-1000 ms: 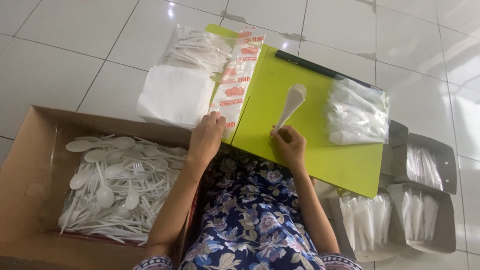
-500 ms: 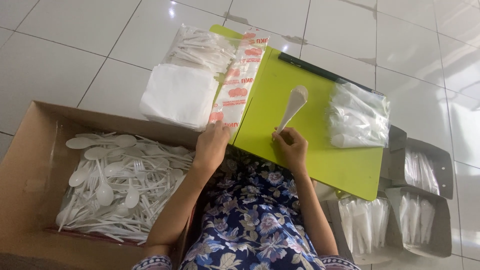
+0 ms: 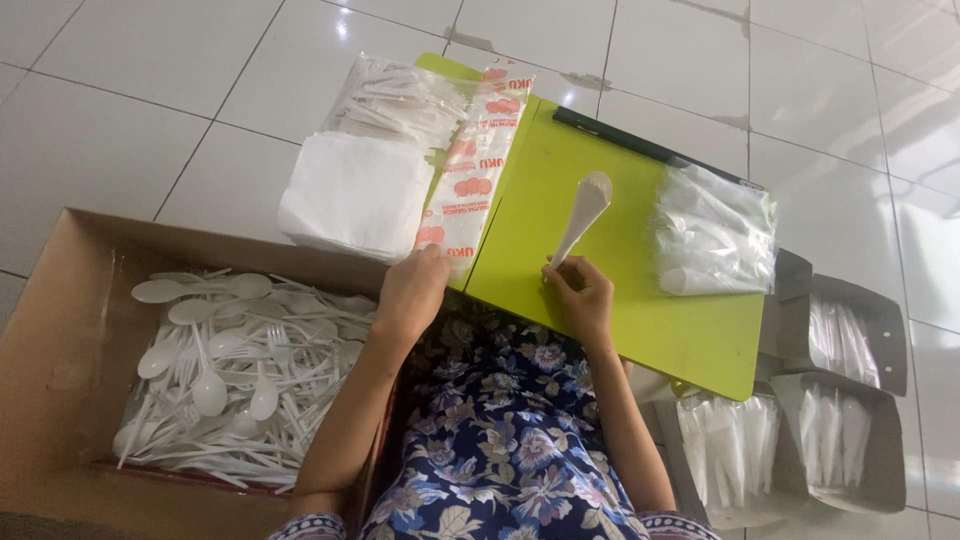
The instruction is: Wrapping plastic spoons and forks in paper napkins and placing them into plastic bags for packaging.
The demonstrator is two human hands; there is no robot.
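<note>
Left hand (image 3: 412,292) nearer; spoon (image 3: 582,212) bowl-up.

A brown cardboard box (image 3: 60,330) filled with loose white plastic spoons and forks (image 3: 230,365) is seen at the left on the white tiled floor (image 3: 120,120). A stack of white napkins (image 3: 350,195) is laid beside a clear bag of cutlery (image 3: 395,100). Grey trays (image 3: 850,330) holding wrapped white packets (image 3: 735,445) are set at the right
</note>
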